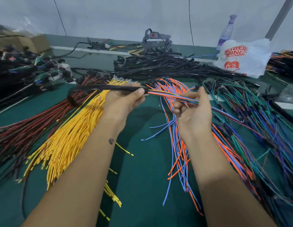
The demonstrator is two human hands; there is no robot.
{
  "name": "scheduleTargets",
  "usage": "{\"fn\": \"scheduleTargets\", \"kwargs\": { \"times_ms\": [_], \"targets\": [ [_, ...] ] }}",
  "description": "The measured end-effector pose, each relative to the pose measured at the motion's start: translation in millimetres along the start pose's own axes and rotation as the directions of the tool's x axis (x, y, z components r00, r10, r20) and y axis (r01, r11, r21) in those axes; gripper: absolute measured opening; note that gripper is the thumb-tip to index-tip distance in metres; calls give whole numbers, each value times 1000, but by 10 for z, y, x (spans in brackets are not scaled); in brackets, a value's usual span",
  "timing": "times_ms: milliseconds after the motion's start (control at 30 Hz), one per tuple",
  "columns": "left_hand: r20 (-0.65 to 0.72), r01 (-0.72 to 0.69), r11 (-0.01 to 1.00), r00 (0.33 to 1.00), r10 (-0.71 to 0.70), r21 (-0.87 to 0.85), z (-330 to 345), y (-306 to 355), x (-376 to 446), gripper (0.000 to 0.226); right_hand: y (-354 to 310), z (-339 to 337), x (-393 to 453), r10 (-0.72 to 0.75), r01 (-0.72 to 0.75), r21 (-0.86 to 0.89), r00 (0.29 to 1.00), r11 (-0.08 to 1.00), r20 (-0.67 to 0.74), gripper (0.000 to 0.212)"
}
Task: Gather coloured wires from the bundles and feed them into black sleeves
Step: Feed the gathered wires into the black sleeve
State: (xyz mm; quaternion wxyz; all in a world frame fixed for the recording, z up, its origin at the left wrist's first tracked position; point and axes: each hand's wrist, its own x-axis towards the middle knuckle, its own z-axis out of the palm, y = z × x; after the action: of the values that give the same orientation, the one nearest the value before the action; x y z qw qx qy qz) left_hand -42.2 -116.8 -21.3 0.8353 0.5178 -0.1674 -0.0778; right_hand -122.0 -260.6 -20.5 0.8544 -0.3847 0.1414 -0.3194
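Black sleeve (108,87) held above green table (139,169), mouth pointing right, tail looping left over yellow bundle (68,141). Left hand (124,102) pinches sleeve mouth, thumb on top. Gathered wires (168,95) run from mouth to right hand (191,112), pinched in curled fingers. Orange-blue bundle (178,153) below right hand. Sleeve pile (159,64) behind.

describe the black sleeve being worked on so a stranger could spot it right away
Start at the fan of yellow wires on the green table. Above it the left hand grips a black sleeve in the air. Unlike the sleeve pile behind, coloured wires enter its end.
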Motion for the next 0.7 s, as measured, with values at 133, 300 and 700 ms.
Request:
{"fn": "scheduleTargets", "kwargs": {
  "times_ms": [133,300,700],
  "targets": [
    [89,-108,979,992,94,172,-61,56,-35,15,10,18,5,4,-3,-58,1000,998,22,51],
    [162,-90,990,984,72,105,75,-46,-151,18,90,145,-108,87,-78,-109,992,991,89,50],
    [136,50,999,989,-52,12,261,-217,-244,16,272,207,-214,181,-64,-349,931,935,316,28]
  ]
}}
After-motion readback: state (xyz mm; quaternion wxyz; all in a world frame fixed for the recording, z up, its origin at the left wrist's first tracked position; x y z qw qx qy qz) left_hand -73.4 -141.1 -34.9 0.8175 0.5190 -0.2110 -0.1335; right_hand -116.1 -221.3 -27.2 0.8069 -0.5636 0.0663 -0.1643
